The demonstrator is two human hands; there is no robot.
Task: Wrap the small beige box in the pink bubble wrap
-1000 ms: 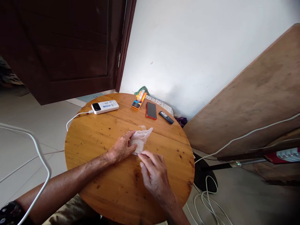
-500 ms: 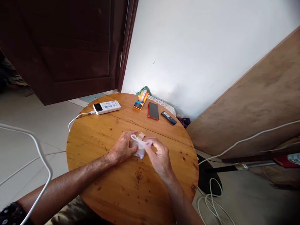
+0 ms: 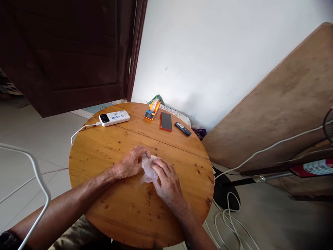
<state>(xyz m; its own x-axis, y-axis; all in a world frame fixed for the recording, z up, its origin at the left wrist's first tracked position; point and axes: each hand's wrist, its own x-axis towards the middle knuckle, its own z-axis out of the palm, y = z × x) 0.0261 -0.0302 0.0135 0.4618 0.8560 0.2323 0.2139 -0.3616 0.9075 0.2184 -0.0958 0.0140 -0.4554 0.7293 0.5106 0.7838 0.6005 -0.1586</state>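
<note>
A thin, whitish see-through plastic bag is bunched up between my two hands over the middle of the wooden table. My left hand grips its left upper side with curled fingers. From the right, my right hand closes over the bag, fingers bent across its top. A pale, flat edge shows at the far side of the bundle; what lies inside the plastic I cannot make out. One loose corner of the bag hangs toward me.
Along the table's far side lie a white power bank with a cable, an orange tape dispenser, a red-edged phone and a small dark handset. White cables coil on the floor at right. A dark door stands behind.
The bag has been turned and gathered into a bundle. My right hand has gone from pinching its handle to lying over it. The view has shifted slightly to the right.
</note>
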